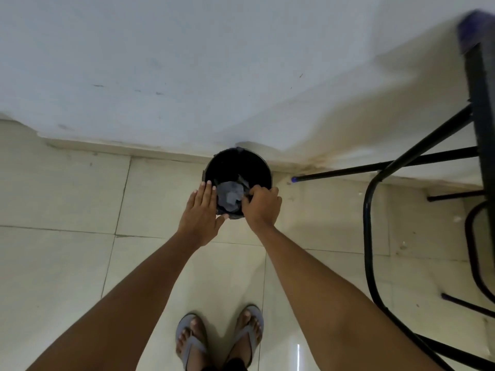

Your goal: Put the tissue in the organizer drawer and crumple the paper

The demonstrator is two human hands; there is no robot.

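Paper (231,195), grey and crumpled into a loose wad, sits in the mouth of a black bin (237,167) standing on the tiled floor (67,199) against the wall (187,76). Right hand (261,207) curls over the bin's near rim, fingers clenched around the wad's edge. Left hand (202,212) lies flat and released beside it, fingertips at the rim. Black chair (401,170) stands off right.
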